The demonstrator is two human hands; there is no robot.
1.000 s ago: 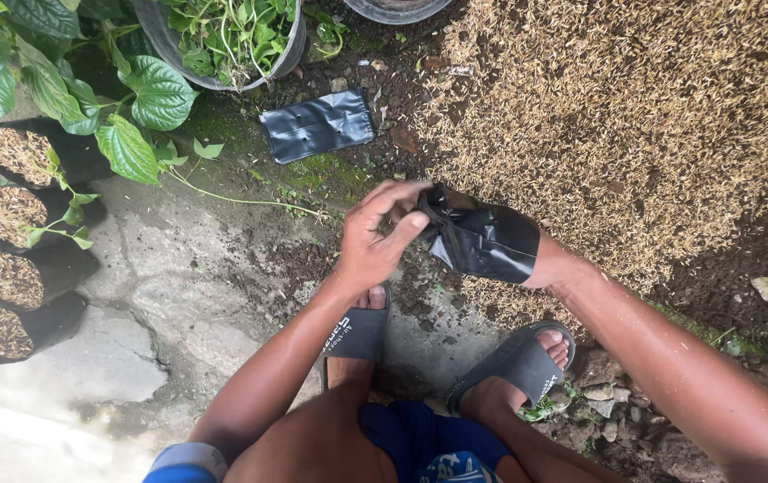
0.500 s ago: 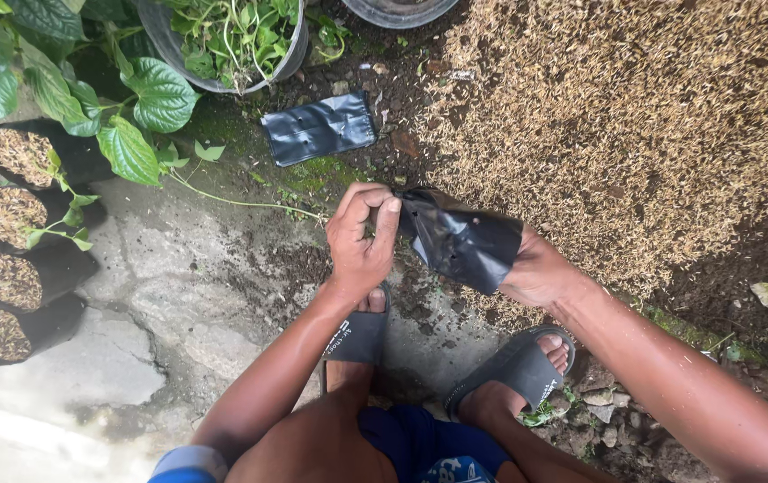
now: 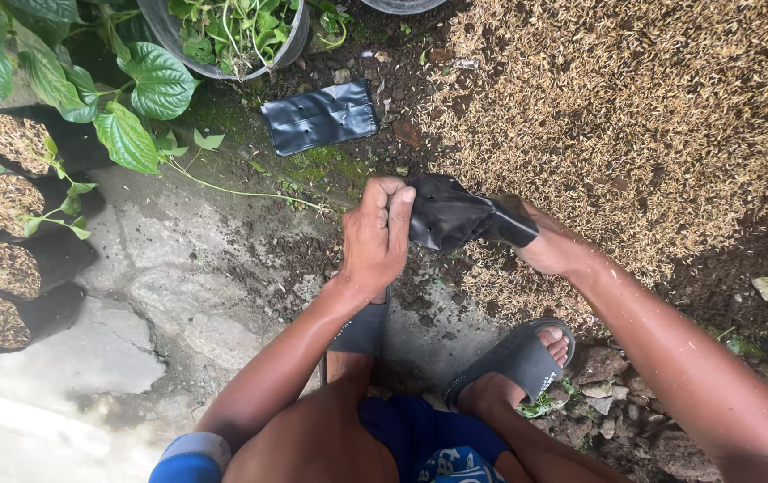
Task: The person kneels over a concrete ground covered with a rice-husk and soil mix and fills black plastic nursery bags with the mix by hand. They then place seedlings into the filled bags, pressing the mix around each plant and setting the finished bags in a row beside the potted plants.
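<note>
Both hands grip one crumpled black plastic nursery bag (image 3: 451, 215) above the ground: the left hand (image 3: 375, 237) is fisted on its mouth, the right hand (image 3: 549, 246) clamped on its far end. Judged step: opening the bag; next calls for spreading its mouth beside the heap of brown husk (image 3: 634, 116).

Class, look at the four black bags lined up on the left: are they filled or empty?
Filled. Each of the four bags stands upright with its mouth open, topped up with dry tan husk-like material; small green sprigs show in some.
</note>
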